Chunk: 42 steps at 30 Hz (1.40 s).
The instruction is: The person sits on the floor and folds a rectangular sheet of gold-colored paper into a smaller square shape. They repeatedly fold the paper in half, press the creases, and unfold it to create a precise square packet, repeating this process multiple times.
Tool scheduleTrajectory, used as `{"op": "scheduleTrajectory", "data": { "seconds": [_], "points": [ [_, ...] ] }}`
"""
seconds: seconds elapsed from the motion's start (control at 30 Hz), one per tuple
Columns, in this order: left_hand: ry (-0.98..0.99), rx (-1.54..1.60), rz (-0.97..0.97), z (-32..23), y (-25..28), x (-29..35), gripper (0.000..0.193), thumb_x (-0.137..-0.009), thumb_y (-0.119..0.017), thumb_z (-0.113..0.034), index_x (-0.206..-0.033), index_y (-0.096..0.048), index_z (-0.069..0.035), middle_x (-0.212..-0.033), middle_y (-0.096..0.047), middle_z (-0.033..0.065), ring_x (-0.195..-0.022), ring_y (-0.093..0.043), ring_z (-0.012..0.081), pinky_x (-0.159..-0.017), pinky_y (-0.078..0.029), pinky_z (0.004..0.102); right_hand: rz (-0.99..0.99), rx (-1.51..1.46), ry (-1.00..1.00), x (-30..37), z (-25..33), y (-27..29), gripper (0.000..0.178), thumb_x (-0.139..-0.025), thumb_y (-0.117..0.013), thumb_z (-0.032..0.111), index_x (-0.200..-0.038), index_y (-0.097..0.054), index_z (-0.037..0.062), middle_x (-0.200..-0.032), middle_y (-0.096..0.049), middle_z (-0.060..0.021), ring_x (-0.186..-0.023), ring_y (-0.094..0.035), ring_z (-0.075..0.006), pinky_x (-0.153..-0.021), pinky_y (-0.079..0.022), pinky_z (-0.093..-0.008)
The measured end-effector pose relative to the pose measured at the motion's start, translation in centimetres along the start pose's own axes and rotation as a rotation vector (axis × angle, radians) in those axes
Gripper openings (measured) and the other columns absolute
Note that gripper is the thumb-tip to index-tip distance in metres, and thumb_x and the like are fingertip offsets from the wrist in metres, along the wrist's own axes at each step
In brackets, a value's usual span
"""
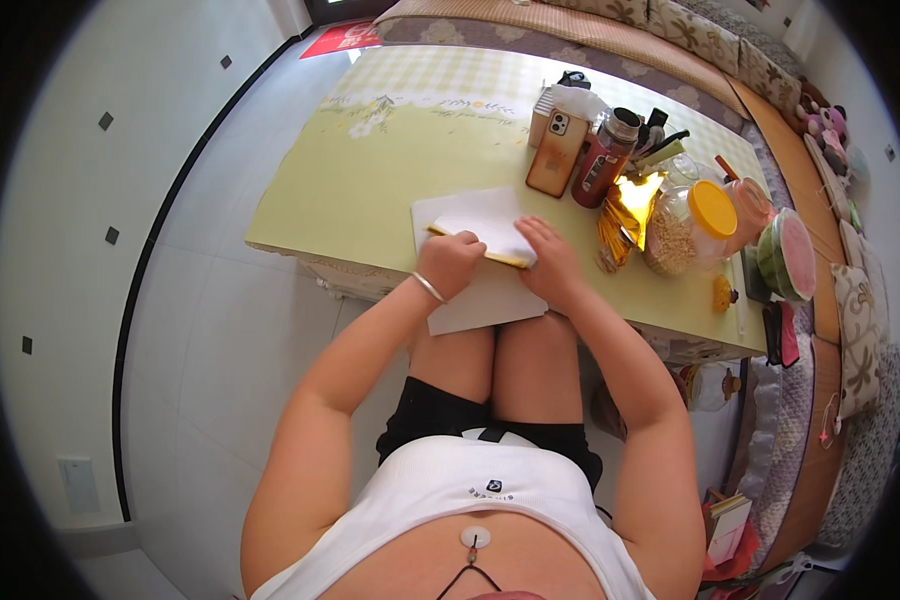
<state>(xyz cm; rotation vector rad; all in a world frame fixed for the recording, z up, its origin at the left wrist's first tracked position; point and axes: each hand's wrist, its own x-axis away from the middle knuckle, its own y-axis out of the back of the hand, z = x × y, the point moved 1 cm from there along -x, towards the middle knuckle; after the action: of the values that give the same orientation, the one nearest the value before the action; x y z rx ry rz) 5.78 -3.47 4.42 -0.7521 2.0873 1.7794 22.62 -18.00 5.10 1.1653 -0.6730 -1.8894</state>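
White paper (pixel 470 205) lies at the near edge of the table, and a lower white sheet (pixel 485 302) reaches over the edge toward my lap. Across the paper runs a thin, straight yellow strip (pixel 505 260); its exact kind is too small to tell. My left hand (pixel 452 264), with a pale bangle at the wrist, is closed over this strip, its fingers curled. At the strip's other end my right hand (pixel 550 258) rests with fingers stretched out on the paper. My palms hide part of the sheets.
Right of the paper stand a phone (pixel 557 152), a red bottle (pixel 606 160), a gold foil bag (pixel 630 212), a yellow-lidded jar (pixel 675 235) and a cut watermelon (pixel 785 255). The yellow-green table (pixel 370 175) spreads to the left. A long cushioned seat (pixel 810 220) runs along the right.
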Motion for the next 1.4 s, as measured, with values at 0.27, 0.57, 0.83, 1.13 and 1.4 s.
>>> {"op": "scheduleTrajectory", "data": {
  "seconds": [0.27, 0.57, 0.83, 1.13, 1.4],
  "points": [
    [0.550, 1.153, 0.535, 4.5, 3.1, -0.2, 0.035, -0.076, -0.046, 0.016, -0.086, -0.076, 0.001, -0.103, -0.075, 0.0136, -0.099, -0.070, 0.0214, -0.094, -0.055, 0.0345, 0.043, 0.185, 0.354, 1.8, 0.1, 1.3, 0.031, -0.077, -0.068, 0.009, -0.106, -0.073, 0.0181, -0.130, -0.065, -0.0057, -0.128, -0.056, -0.0271, -0.112, -0.039, -0.0469],
    [0.048, 0.333, 0.527, -3.0, 7.8, 0.6, 0.045, -0.072, -0.084, -0.027, -0.103, -0.070, 0.003, -0.119, -0.067, 0.0219, -0.117, -0.060, 0.0384, -0.102, -0.048, 0.0428, 0.245, 0.323, 0.190, 2.1, 5.5, -1.8, 0.005, -0.074, -0.065, 0.014, -0.076, -0.064, 0.0096, -0.084, -0.064, -0.0082, -0.086, -0.067, -0.0258, -0.075, -0.051, -0.0395],
    [0.213, 0.276, 0.238, 0.4, 3.6, 5.5, 0.022, -0.081, -0.075, -0.016, -0.097, -0.072, -0.002, -0.127, -0.061, 0.0288, -0.122, -0.056, 0.0433, -0.103, -0.046, 0.0434, 0.224, -0.034, 0.161, 1.1, 3.4, -2.4, 0.015, -0.083, -0.072, 0.020, -0.086, -0.071, 0.0048, -0.111, -0.069, -0.0127, -0.101, -0.064, -0.0306, -0.086, -0.050, -0.0441],
    [0.488, 0.336, 0.006, 3.4, 1.9, 4.9, 0.021, -0.085, -0.073, -0.020, -0.083, -0.073, 0.001, -0.097, -0.070, 0.0166, -0.096, -0.062, 0.0315, -0.087, -0.050, 0.0398, -0.025, -0.385, -0.315, 0.4, -1.1, -3.2, 0.027, -0.087, -0.074, 0.028, -0.084, -0.072, 0.0015, -0.093, -0.071, -0.0127, -0.083, -0.064, -0.0288, -0.074, -0.049, -0.0385],
    [0.606, 0.042, -0.007, 3.8, 0.2, 3.1, 0.021, -0.079, -0.077, -0.021, -0.074, -0.071, -0.002, -0.084, -0.065, 0.0147, -0.090, -0.061, 0.0333, -0.080, -0.050, 0.0440, -0.169, 0.004, -0.404, -0.4, -1.4, -5.1, 0.026, -0.076, -0.079, 0.027, -0.072, -0.067, 0.0045, -0.087, -0.065, -0.0112, -0.087, -0.060, -0.0331, -0.079, -0.049, -0.0449]
  ]
}}
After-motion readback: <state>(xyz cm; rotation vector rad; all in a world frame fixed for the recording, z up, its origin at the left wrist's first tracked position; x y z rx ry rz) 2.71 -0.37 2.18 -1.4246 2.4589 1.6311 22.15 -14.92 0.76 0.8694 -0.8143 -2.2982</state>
